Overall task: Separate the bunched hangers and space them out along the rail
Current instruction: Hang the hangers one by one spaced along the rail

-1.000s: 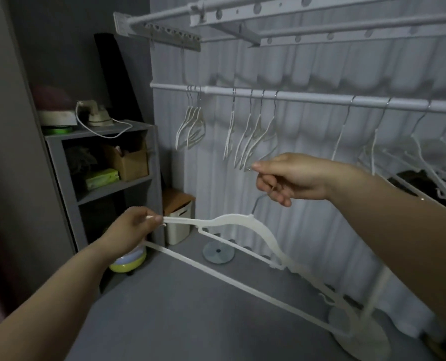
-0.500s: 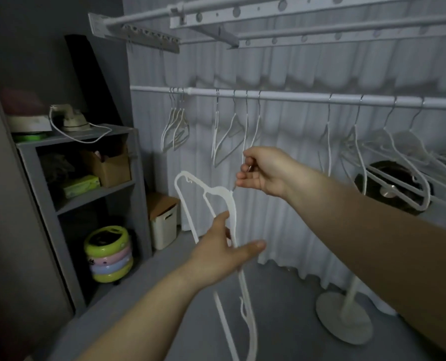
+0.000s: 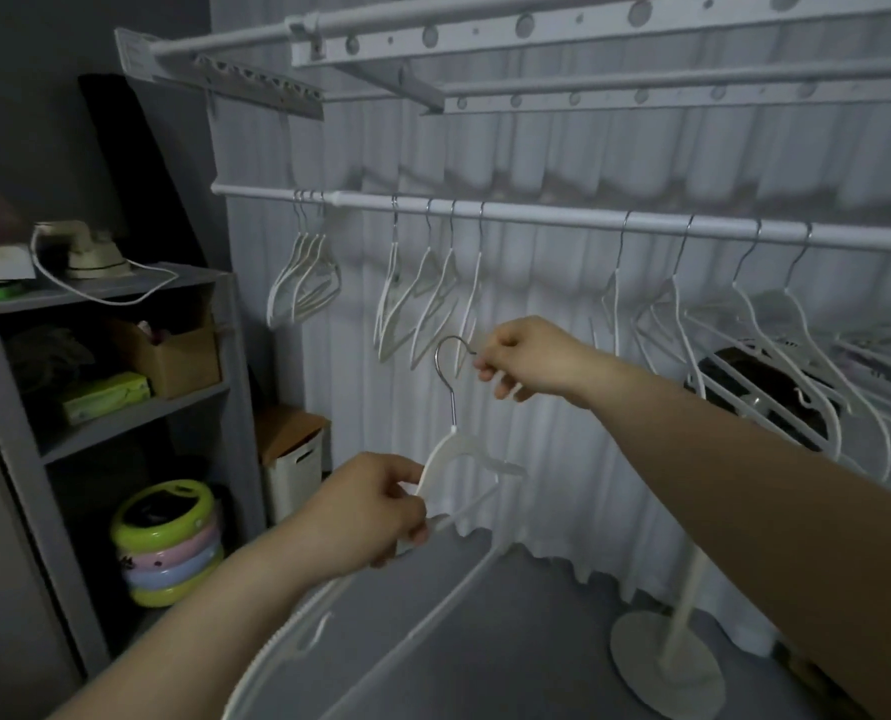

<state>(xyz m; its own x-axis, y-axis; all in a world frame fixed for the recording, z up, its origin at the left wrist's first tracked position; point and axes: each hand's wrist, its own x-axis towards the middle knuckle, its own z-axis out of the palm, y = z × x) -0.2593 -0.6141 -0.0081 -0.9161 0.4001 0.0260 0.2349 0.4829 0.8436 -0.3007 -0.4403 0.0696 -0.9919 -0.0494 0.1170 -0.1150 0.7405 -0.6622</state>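
White plastic with a steel hook (image 3: 452, 392), one hanger (image 3: 456, 441) is off the rail (image 3: 536, 210) and held in the air below it, in front of the pale curtain (image 3: 562, 148). The right hand (image 3: 526, 358) pinches the tip of the hook between thumb and fingers, while the left hand (image 3: 375, 511) is curled round the hanger's near shoulder, lower down and closer to the body. The two hands are apart, each clamped on its own end of the same hanger, whose long bars run down toward the bottom edge of the view.

On the rail, a tight bunch (image 3: 305, 275) of hangers sits at the far left, hooks touching. Just to its right hang four hangers (image 3: 427, 298), closely set but a little apart from one another. Further right, past a bare stretch of rail, more hangers (image 3: 744, 324) hang with wider gaps.

At the left stands a grey shelf unit (image 3: 136, 407) with an iron (image 3: 89, 252) on top, a cardboard box (image 3: 178, 356) inside, and a stack of coloured rings (image 3: 167, 543) at the bottom
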